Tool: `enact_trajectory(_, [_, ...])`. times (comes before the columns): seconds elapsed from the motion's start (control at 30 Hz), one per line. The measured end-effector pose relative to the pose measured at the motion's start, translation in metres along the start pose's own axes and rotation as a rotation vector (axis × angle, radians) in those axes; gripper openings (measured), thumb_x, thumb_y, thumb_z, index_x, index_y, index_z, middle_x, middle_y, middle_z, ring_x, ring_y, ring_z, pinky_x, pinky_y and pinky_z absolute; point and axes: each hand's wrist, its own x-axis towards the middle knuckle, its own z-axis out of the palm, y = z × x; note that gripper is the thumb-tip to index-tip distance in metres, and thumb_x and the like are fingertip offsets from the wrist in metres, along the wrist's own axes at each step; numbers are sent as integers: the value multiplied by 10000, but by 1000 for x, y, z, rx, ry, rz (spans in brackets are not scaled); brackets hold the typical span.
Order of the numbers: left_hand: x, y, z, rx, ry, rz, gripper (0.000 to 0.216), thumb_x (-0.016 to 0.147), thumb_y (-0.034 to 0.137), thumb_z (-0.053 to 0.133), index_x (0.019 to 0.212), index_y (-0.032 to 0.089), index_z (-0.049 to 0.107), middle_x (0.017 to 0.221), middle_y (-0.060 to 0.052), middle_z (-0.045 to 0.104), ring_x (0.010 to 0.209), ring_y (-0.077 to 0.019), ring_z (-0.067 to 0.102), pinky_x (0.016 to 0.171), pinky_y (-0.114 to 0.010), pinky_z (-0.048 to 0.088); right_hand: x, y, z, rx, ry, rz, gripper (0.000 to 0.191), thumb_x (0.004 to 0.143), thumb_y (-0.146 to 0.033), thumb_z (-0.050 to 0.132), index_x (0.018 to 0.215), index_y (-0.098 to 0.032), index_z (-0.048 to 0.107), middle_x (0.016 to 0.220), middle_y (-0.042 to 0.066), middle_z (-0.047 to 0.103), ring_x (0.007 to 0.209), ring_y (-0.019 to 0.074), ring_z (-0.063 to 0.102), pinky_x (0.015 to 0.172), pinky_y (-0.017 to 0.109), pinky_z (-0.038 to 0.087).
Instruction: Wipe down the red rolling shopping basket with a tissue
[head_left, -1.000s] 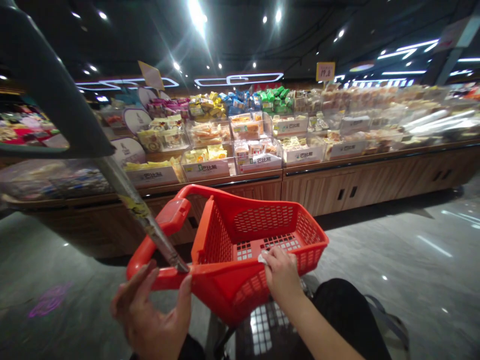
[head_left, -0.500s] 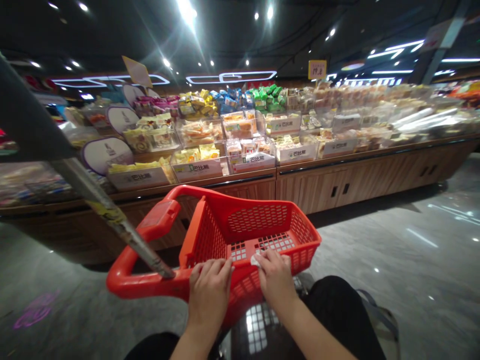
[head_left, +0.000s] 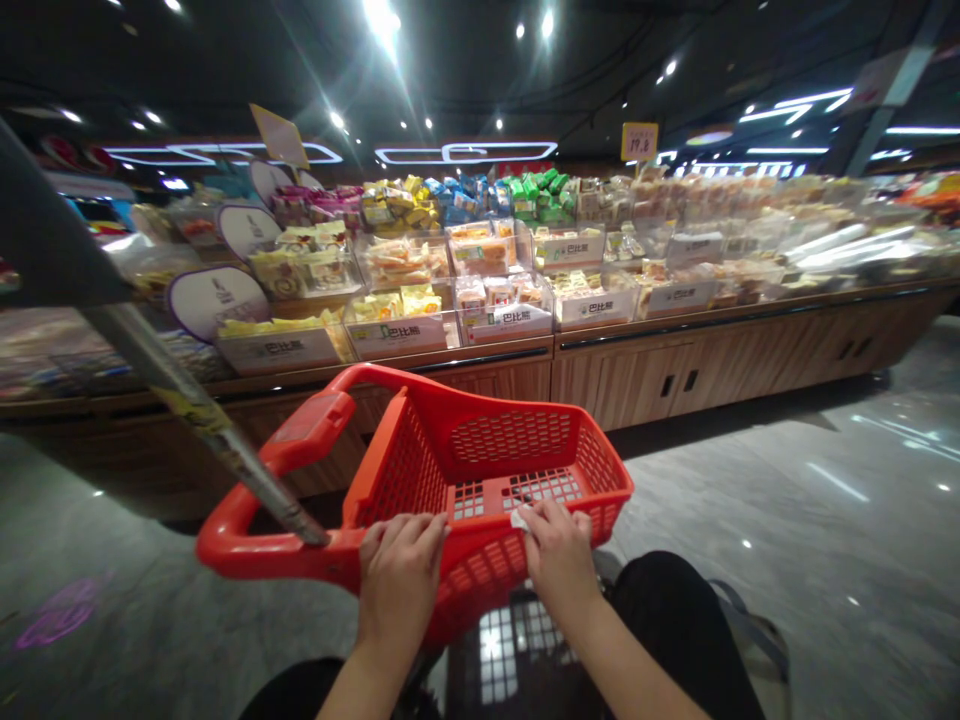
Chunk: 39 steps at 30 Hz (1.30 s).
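Observation:
A red plastic shopping basket (head_left: 525, 440) sits in front of me, tilted, with nothing in it, its looped handle (head_left: 247, 520) swung to the left. My left hand (head_left: 397, 580) is curled over the basket's near rim. My right hand (head_left: 559, 555) grips the same rim further right, pinching a small white scrap (head_left: 519, 518) against it. A grey pole (head_left: 180, 400) slants from the upper left down to the basket's handle.
A long wooden display counter (head_left: 675, 370) runs across the view, loaded with clear bins of packaged baked goods (head_left: 480, 280). Price signs (head_left: 637, 140) stand above it. Glossy grey floor (head_left: 825, 520) spreads to the right. My dark trousers (head_left: 675, 620) show below.
My left hand left the basket's handle side and came to rest on the near rim beside my right hand. The basket shifted slightly left.

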Motion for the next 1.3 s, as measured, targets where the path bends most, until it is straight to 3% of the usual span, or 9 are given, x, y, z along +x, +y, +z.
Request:
enact_trajectory(0.1, [0, -2, 0, -7, 4, 5, 221, 876, 221, 475, 952, 254, 681, 889, -8, 717, 863, -188, 610, 846, -382, 306, 2, -2, -1, -32, -5, 27, 237, 837, -87, 534, 965, -234, 669, 919, 33, 616, 889, 184, 533, 801, 338, 241])
enact_trajectory(0.27, [-2, -7, 0, -12, 12, 14, 224, 882, 238, 470, 956, 257, 680, 900, -2, 719, 867, -184, 613, 851, -376, 311, 0, -11, 3, 2, -53, -78, 238, 823, -91, 560, 975, -251, 650, 940, 9, 614, 912, 172, 535, 798, 318, 242])
enact_trajectory(0.5, [-6, -19, 0, -10, 25, 23, 195, 865, 244, 506, 941, 267, 685, 902, 10, 722, 872, -179, 619, 842, -368, 318, -1, 17, -10, -105, 3, 77, 258, 826, -87, 546, 982, -248, 674, 919, 30, 628, 864, 181, 548, 790, 338, 237])
enact_trajectory(0.7, [-7, -28, 1, -14, 33, 24, 208, 873, 275, 493, 931, 276, 693, 903, 9, 726, 857, -173, 624, 851, -360, 320, -6, -5, 1, -23, -41, -54, 235, 813, -90, 561, 968, -239, 656, 942, 25, 616, 896, 176, 531, 796, 322, 239])
enact_trajectory(0.93, [-11, -47, 6, -1, 80, 60, 183, 847, 275, 526, 919, 289, 694, 875, 25, 726, 827, -167, 627, 815, -344, 323, -3, 33, -10, -123, 18, 97, 253, 826, -90, 557, 966, -256, 687, 932, 21, 639, 872, 166, 560, 780, 329, 229])
enact_trajectory(1.17, [-12, -45, 4, 0, 59, 54, 199, 860, 260, 509, 938, 283, 690, 900, 13, 721, 842, -165, 626, 831, -337, 335, -6, 6, 1, -101, -37, -59, 225, 815, -88, 565, 941, -246, 664, 917, 5, 614, 866, 150, 541, 778, 316, 235])
enact_trajectory(1.3, [-13, -49, 4, 13, 76, 67, 200, 864, 271, 506, 939, 289, 690, 901, 14, 724, 846, -172, 627, 845, -344, 330, -8, 26, -8, -128, 1, 24, 274, 818, -71, 548, 967, -261, 678, 895, 5, 630, 854, 152, 552, 776, 325, 233])
